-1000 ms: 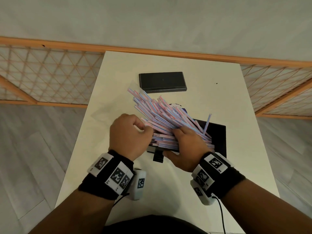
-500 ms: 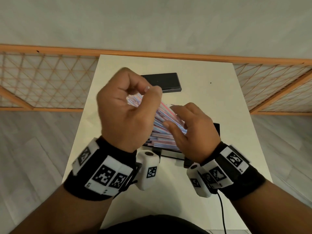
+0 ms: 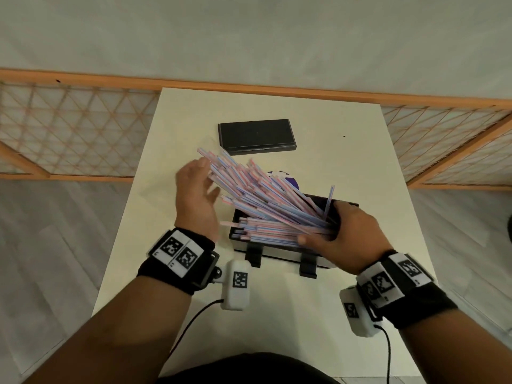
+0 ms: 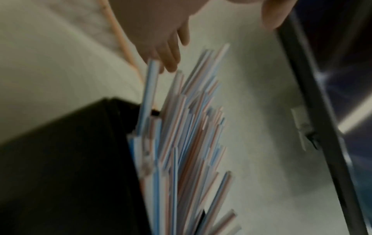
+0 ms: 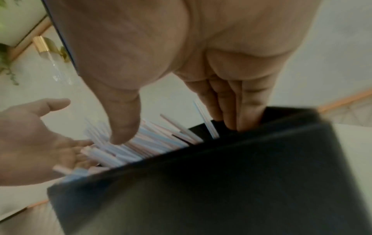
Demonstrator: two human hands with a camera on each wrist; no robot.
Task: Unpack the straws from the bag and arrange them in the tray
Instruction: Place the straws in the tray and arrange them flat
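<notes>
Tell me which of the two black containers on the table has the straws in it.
The near black box-shaped tray, under the right hand, holds the pink-and-blue striped straws. The flat black box farther back lies closed, with no straws in it.

The straws [image 3: 266, 200] looked like thin striped plastic or paper; which, the frames left unclear. The tray [image 3: 238, 217] and the far black box [image 3: 256, 135] had a matt black finish. The table [image 3: 318, 112] was smooth, matt cream. The railing [image 3: 83, 79] looked wooden.

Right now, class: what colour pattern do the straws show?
The straws are white with pink and blue stripes running along them, clearest in the head view.
</notes>
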